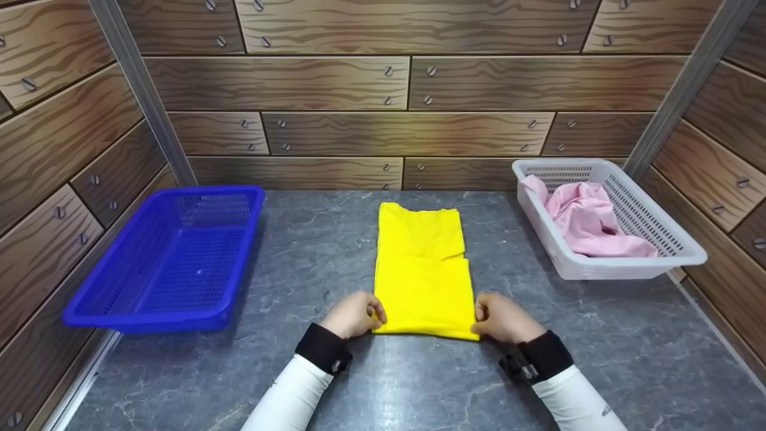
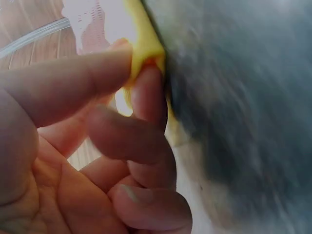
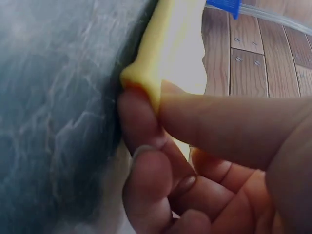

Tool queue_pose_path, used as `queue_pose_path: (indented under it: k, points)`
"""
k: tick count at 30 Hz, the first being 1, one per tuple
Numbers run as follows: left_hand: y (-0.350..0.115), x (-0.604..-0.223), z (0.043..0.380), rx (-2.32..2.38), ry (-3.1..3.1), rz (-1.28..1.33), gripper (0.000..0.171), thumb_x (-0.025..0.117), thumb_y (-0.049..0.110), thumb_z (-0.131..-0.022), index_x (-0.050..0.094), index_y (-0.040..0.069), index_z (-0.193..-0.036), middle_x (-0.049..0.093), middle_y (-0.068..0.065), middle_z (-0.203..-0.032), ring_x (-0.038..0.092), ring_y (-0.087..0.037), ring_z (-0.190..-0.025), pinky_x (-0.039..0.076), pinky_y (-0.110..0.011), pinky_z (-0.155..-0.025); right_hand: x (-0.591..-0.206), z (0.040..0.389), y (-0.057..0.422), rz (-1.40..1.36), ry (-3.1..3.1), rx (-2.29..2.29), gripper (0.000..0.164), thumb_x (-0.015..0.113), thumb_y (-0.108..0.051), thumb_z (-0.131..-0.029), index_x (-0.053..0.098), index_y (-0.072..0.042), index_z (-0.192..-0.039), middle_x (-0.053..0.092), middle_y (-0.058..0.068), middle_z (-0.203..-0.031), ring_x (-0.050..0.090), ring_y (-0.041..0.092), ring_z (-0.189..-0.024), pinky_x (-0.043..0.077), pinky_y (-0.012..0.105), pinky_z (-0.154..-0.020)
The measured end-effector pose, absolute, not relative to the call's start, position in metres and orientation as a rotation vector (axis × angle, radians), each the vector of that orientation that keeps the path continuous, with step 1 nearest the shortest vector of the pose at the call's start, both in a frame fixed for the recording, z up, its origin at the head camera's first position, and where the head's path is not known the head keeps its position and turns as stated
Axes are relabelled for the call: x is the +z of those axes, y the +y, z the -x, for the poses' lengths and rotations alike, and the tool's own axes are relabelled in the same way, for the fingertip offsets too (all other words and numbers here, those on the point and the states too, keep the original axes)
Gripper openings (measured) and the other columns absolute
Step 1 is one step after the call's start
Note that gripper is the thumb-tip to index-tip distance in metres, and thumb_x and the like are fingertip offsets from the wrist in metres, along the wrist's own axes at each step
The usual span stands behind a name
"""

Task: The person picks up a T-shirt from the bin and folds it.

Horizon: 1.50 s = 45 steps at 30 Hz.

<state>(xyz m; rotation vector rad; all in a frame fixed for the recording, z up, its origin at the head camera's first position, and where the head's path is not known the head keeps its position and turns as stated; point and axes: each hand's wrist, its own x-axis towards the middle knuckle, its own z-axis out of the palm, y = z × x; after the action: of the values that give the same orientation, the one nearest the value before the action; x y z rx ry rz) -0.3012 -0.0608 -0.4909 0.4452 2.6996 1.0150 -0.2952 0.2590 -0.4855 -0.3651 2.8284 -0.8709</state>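
Note:
A yellow cloth garment (image 1: pixel 423 293), folded into a narrow rectangle, lies flat in the middle of the table, its near part layered over the longer far part. My left hand (image 1: pixel 354 315) pinches its near left corner between thumb and index finger. At the near right corner my right hand (image 1: pixel 504 317) does the same. Both wrist views show the index finger under the folded yellow edge (image 2: pixel 146 46) and the thumb on top, while the other fingers curl loosely. In the right wrist view the cloth corner (image 3: pixel 146 75) sits between thumb and index finger.
A blue plastic basket (image 1: pixel 239 281) stands on the left side with nothing visible inside. On the right, a white perforated basket (image 1: pixel 643 263) holds crumpled pink cloth (image 1: pixel 589 221). Wood-patterned walls (image 1: pixel 335 134) enclose the grey marbled table (image 1: pixel 299 251) at the back and sides.

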Motion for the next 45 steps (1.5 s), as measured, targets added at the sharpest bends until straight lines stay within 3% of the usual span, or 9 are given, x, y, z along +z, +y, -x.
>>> queue_pose_path:
  k: [7,12,16,22,26,31,34,39,45]
  points:
    - [-0.045,-0.484,0.287,0.857,2.951,-0.531,0.006,0.075,0.012,-0.090,0.080,0.013,-0.093,0.074,-0.006,-0.094,0.067,-0.024,-0.087,0.054,-0.037,-0.074,-0.482,0.285,0.239,0.328,2.970,-0.782,0.020,0.077,-0.006,-0.082,0.058,-0.012,-0.082,0.055,0.001,-0.076,0.050,0.016,-0.071,0.042,0.031,-0.066]
    - [-0.026,-0.487,0.279,0.786,2.878,-0.963,0.022,0.071,0.016,-0.095,0.080,0.014,-0.115,0.070,-0.007,-0.098,0.060,-0.017,-0.088,0.049,-0.025,-0.078,-0.489,0.279,0.212,0.644,2.903,-0.951,0.003,0.073,-0.011,-0.093,0.071,-0.011,-0.095,0.069,0.000,-0.088,0.061,0.012,-0.081,0.052,0.031,-0.074]
    - [-0.023,-0.492,0.279,0.655,2.848,-1.039,0.029,0.071,0.018,-0.094,0.078,0.020,-0.121,0.067,-0.004,-0.099,0.054,-0.013,-0.087,0.044,-0.022,-0.075,-0.497,0.279,0.204,0.696,2.752,-1.023,0.007,0.069,-0.013,-0.097,0.072,-0.009,-0.101,0.069,-0.001,-0.090,0.060,0.010,-0.082,0.051,0.026,-0.073]
    - [-0.030,-0.495,0.288,0.797,2.763,-0.966,0.025,0.071,0.010,-0.092,0.079,0.011,-0.116,0.071,-0.008,-0.101,0.061,-0.015,-0.089,0.050,-0.025,-0.081,-0.496,0.287,0.222,0.534,2.748,-0.976,0.006,0.070,-0.012,-0.092,0.070,-0.008,-0.088,0.064,-0.001,-0.079,0.054,0.010,-0.071,0.046,0.026,-0.066]
    - [-0.032,-0.494,0.290,0.812,2.748,-0.904,0.028,0.079,0.012,-0.085,0.073,0.008,-0.112,0.066,-0.006,-0.095,0.056,-0.012,-0.085,0.048,-0.024,-0.080,-0.490,0.290,0.231,0.465,2.807,-0.889,0.007,0.073,-0.012,-0.086,0.068,-0.008,-0.082,0.062,-0.001,-0.075,0.052,0.012,-0.068,0.045,0.028,-0.065]
    - [-0.030,-0.492,0.287,0.735,2.852,-0.841,0.030,0.085,0.011,-0.079,0.066,0.007,-0.102,0.056,-0.004,-0.092,0.052,-0.015,-0.084,0.049,-0.028,-0.081,-0.487,0.286,0.224,0.615,2.913,-0.812,0.016,0.081,-0.019,-0.086,0.070,-0.010,-0.093,0.064,0.001,-0.090,0.057,0.017,-0.085,0.050,0.038,-0.080]
    - [-0.027,-0.491,0.285,0.613,2.949,-0.851,0.020,0.081,0.010,-0.083,0.069,0.010,-0.098,0.057,-0.004,-0.090,0.055,-0.019,-0.082,0.051,-0.031,-0.075,-0.487,0.281,0.218,0.740,2.969,-0.731,0.022,0.084,-0.021,-0.083,0.072,-0.008,-0.098,0.065,0.004,-0.100,0.058,0.021,-0.095,0.049,0.044,-0.090]
    - [-0.025,-0.493,0.286,0.458,3.064,-0.900,0.008,0.071,0.009,-0.090,0.071,0.015,-0.095,0.060,-0.004,-0.086,0.058,-0.021,-0.077,0.047,-0.032,-0.063,-0.489,0.279,0.214,0.740,2.984,-0.683,0.030,0.086,-0.024,-0.081,0.070,-0.009,-0.101,0.063,0.004,-0.104,0.057,0.024,-0.102,0.051,0.047,-0.092]
    - [-0.025,-0.494,0.286,0.555,3.079,-0.897,0.004,0.066,0.012,-0.096,0.063,0.014,-0.096,0.057,-0.003,-0.090,0.051,-0.021,-0.085,0.047,-0.033,-0.075,-0.492,0.277,0.211,0.722,2.982,-0.659,0.047,0.091,-0.028,-0.077,0.065,-0.008,-0.111,0.062,0.006,-0.110,0.056,0.028,-0.108,0.051,0.049,-0.096]
